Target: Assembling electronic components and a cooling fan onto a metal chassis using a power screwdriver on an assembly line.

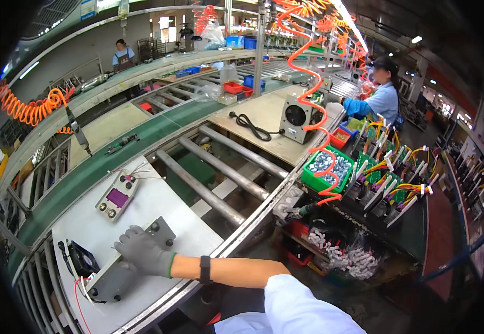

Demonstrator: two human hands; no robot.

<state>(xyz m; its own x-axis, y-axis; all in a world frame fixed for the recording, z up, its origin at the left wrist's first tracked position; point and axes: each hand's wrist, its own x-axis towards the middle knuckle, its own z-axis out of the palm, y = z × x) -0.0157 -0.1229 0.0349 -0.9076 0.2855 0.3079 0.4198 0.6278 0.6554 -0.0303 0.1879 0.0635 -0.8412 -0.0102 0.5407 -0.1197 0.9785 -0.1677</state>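
Note:
My right hand (pixel 144 250), in a grey glove with a green cuff, reaches in from the lower right. Its fingers curl over the edge of a grey metal chassis (pixel 108 285) with round black feet. The chassis rests on a white board (pixel 183 245). Beside its left end lies a black fan (pixel 81 257) in a frame, and red and white wires trail nearby. Farther up the board sits a grey metal panel (pixel 110 205) with a purple patch, brass-coloured round parts and loose wires. My left hand does not show.
Steel rollers (pixel 200 186) lie right of the board; a green belt (pixel 103 161) runs behind. A boxy unit with a fan (pixel 296 117) stands farther along. A green bin (pixel 326 170) of small metal parts is at the right, under a coiled orange hose (pixel 295 55). A co-worker (pixel 384 97) works beyond.

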